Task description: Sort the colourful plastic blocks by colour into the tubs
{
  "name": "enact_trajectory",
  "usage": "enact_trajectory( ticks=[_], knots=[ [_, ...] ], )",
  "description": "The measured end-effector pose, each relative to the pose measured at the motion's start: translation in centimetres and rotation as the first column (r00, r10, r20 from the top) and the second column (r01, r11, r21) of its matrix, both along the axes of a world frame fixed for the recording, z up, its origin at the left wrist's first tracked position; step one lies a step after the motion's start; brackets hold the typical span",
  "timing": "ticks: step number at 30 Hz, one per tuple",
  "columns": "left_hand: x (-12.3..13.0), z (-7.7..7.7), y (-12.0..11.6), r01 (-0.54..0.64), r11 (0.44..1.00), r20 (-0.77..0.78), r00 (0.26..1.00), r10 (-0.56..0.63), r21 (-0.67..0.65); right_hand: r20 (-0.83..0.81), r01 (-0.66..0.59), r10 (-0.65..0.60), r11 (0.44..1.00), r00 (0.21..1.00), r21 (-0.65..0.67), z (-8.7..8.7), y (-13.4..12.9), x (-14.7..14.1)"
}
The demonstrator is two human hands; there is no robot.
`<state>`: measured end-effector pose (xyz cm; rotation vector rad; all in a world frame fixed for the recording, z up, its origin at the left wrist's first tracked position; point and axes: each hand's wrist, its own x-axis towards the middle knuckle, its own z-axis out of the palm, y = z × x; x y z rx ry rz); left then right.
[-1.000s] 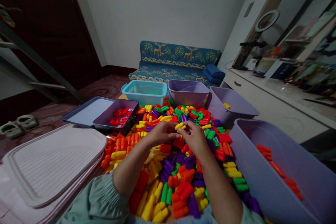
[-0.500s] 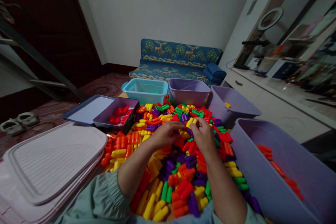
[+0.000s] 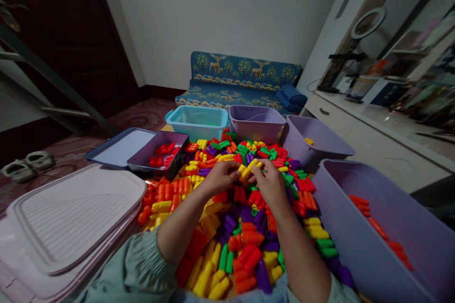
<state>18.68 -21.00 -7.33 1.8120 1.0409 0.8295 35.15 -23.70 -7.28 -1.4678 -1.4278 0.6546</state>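
Observation:
Over the middle of a spread of plastic building blocks, both my hands come close together around yellow blocks. My left hand has its fingers closed on the left end of the yellow pieces. At the right end, my right hand pinches them between thumb and fingers. Whether the yellow pieces are joined cannot be made out. Below and around the hands lie red, orange, purple, green and yellow blocks, among them a purple block and green blocks near my body.
A turquoise bin and a purple bin stand at the back. To the right are another purple bin and a large one with orange blocks inside. An open case and a pale lid lie left.
My left hand has come up to the yellow blocks and now grips them. More yellow shows between my hands, held slightly further left than before.

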Motion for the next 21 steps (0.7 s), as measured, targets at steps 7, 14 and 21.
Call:
enact_trajectory(
  ticks=[7,14,21],
  knots=[
    [-0.6,-0.1,0.5,0.104,0.933,0.437,0.897,0.061,-0.343,-0.330,-0.072,0.062,0.997,0.942,-0.018,0.0,0.2,-0.2],
    [-1.2,0.1,0.8,0.078,0.925,0.556,0.817,0.154,-0.371,-0.369,-0.219,0.191,0.975,0.910,-0.036,0.9,-0.7,-1.4],
    [-0.7,0.5,0.3,0.091,0.904,0.562,0.807,0.179,-0.418,-0.513,-0.128,0.098,0.991,0.853,-0.023,0.0,-0.2,-2.3]
  ],
)
